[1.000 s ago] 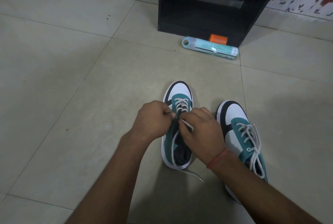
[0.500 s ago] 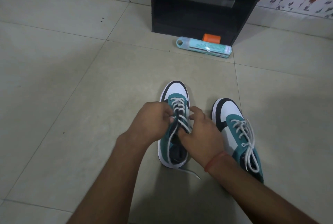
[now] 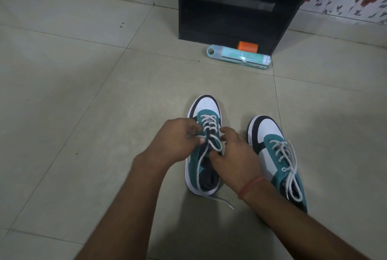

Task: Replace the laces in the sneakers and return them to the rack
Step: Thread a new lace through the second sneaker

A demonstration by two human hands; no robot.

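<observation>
Centrally, sneaker [image 3: 204, 111] between hands, left [image 3: 174, 140], right [image 3: 236, 155]

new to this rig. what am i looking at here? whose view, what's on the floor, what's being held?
No machine: a person's two bare hands, filmed by one wide-angle camera on their head, looking down. On the tiled floor stand two teal-and-white sneakers. The left hand and right hand work on the left sneaker, each pinching its white lace, which is only partly threaded; one end trails on the floor. The right sneaker looks fully laced. Beyond them stands a black rack, with a teal tube and an orange object at its foot.
</observation>
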